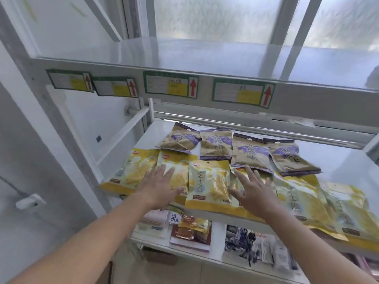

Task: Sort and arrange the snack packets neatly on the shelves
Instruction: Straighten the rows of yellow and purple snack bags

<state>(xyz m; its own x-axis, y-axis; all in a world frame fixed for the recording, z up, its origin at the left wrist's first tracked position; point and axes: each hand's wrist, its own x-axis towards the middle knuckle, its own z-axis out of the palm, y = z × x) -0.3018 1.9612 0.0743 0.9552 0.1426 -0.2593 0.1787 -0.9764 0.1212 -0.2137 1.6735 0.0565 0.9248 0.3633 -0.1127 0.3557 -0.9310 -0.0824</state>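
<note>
The left hand [162, 186] lies flat and spread, palm down, on a yellow cheese-stick packet [174, 171], gripping nothing; pressing like this looks meant to slide or flatten the packet into line rather than lift it. The right hand [253, 191] is likewise open with fingers fanned, resting on another yellow packet [238, 188] that is mostly hidden beneath it. Between the two hands sits one more yellow packet [208, 184], face up and squared to the shelf edge, probably the reference both hands are working toward.

Beyond the fingertips runs a back row of brown-and-purple packets [215, 145]; the one farthest to the right of the right hand [291, 158] is tilted and overlaps the yellow row. Outward of the right hand, more yellow packets [295, 199] hang over the front lip of the middle shelf [338, 162]. Under the wrists, the lower shelf [217, 230] holds mixed goods, and above the hands the upper shelf [205, 58] appears bare, with price labels [171, 85] along its edge.
</note>
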